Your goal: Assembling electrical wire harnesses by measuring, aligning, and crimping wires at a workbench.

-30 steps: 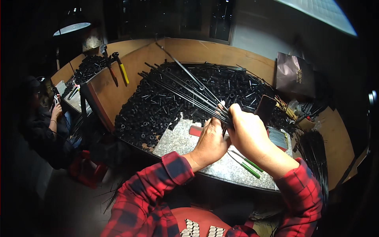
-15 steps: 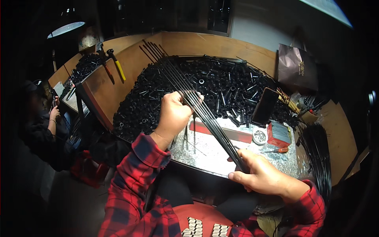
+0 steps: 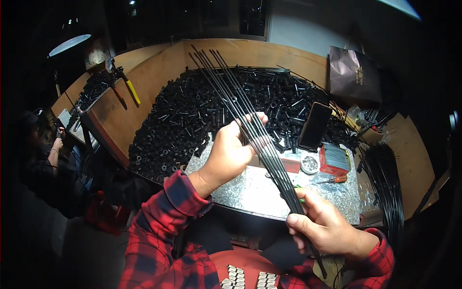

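A bundle of long thin black rods [image 3: 269, 159] slants across the middle, fanned apart at the far upper end and gathered close at the near end. My left hand [image 3: 233, 151] is closed around the middle of the bundle, its fingertips showing past the far side. Lower right, my right hand [image 3: 325, 224] grips the gathered end between thumb and fingers. One dark tip sticks out below that hand. Beneath the rods lies a speckled, shiny worktop [image 3: 236, 192]. Behind them spreads a large heap of small black tubular parts [image 3: 183, 115].
Along the worktop are a red bar [image 3: 288, 164], a round white tub [image 3: 309, 164], a red box [image 3: 334, 160], an orange-handled screwdriver [image 3: 338, 179] and a leaning phone [image 3: 315, 126]. More black rods [image 3: 385, 178] hang at right. Far left, a co-worker [image 3: 45, 154] sits beyond a wooden partition [image 3: 154, 72].
My left hand has lowered and shifted right along the rods, and its fingers now show beyond them. My right hand has moved slightly down and right. The view has turned a little.
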Available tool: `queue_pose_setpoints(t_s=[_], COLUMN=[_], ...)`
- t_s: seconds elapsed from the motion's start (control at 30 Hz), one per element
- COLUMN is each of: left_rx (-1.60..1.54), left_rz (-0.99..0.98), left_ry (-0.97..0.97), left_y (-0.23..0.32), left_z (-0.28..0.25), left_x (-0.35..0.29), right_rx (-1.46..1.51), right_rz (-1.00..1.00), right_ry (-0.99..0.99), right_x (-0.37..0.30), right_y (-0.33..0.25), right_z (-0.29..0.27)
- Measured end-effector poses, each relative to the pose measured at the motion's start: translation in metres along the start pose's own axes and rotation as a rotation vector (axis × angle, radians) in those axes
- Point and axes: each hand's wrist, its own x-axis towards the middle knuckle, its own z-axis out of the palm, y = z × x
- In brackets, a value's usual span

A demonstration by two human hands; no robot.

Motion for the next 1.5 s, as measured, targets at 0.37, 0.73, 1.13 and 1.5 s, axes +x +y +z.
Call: queue_pose_setpoints(t_s=[0.37, 0.73, 1.13, 1.5], left_rx=[-0.027, -0.039, 0.699, 1.032], left_rz=[-0.177, -0.024, 0.259, 0.127], left_ry=[-0.173, -0.237, -0.96, -0.862], left_y=[0.006, -0.015, -0.069, -0.097], left_z=[-0.008, -0.003, -0.032, -0.026], left_x=[0.004, 0.059, -0.083, -0.122], right_rx=[0.138, -0.092, -0.323, -0.511], right_rz=[-0.091, -0.247, -0.27, -0.1], right_ry=[-0.057, 0.198, 0.196, 0.232], right_x=[-0.007, 0.032, 0.089, 0.14], right_y=[0.006, 0.026, 0.25, 0.349], right_z=[-0.009, -0.012, 0.022, 0.019])
